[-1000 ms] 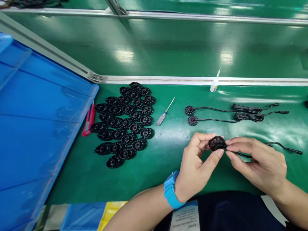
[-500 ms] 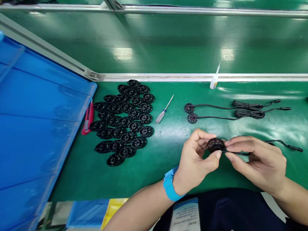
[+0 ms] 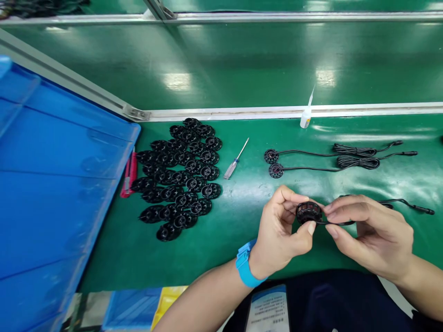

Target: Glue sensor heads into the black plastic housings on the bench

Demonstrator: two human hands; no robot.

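My left hand (image 3: 282, 233), with a blue wrist strap (image 3: 245, 267), pinches a small black round part (image 3: 308, 211) between thumb and fingers. My right hand (image 3: 372, 235) pinches the thin black cable (image 3: 404, 203) where it meets that part; the cable trails right across the green mat to a plug. Both hands hover just above the mat near the front edge. Left of them lies a pile of several black round parts (image 3: 182, 177).
Two finished round parts with coiled cables (image 3: 346, 159) lie behind my hands. A small screwdriver (image 3: 236, 160), a white glue bottle (image 3: 306, 116), a red cutter (image 3: 128, 174) and a big blue bin (image 3: 51, 184) at the left stand around. A metal rail (image 3: 277, 111) crosses the bench.
My hands stay almost in place, still holding the part and cable. The left fingers have shifted the round part slightly; the view has drifted a little.
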